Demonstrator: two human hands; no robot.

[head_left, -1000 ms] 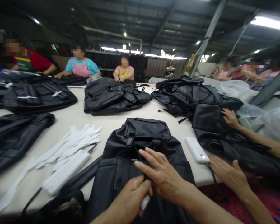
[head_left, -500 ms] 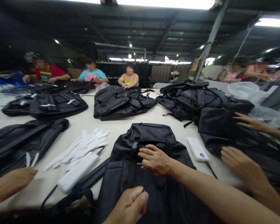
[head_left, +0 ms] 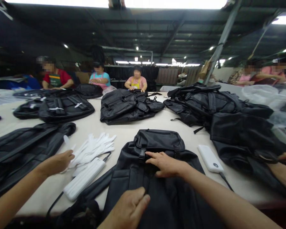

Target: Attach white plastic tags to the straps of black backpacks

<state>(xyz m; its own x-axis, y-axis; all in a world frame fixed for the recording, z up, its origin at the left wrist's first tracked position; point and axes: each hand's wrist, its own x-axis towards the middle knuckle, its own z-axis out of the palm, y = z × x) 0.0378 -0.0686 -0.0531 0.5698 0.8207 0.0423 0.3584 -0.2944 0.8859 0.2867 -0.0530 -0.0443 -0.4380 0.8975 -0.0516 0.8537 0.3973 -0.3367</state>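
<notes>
A black backpack (head_left: pixel 157 190) lies flat on the pale table (head_left: pixel 124 127) right in front of me. My right hand (head_left: pixel 165 163) rests on it just below the top flap, fingers stretched out flat beside the left buckle (head_left: pixel 142 153). My left hand (head_left: pixel 128 210) sits lower on the bag's front with its fingers curled in; what they hold, if anything, is hidden. A co-worker's hand (head_left: pixel 58 161) reaches in from the left and pinches a white strip (head_left: pixel 67 142) next to a pile of white gloves (head_left: pixel 97 147).
A white power bank (head_left: pixel 209 158) with a cable lies right of the bag; a ribbed white block (head_left: pixel 84 178) lies left of it. Black backpacks are piled at left (head_left: pixel 26 149), centre back (head_left: pixel 128 105) and right (head_left: pixel 228 121). Several seated people work at the far side. Another person's arm (head_left: pixel 284 168) shows at the right edge.
My right hand slid up the bag toward the flap buckle and my left hand dropped lower. The co-worker's hand on the left reached further in; the hands at the right drew back.
</notes>
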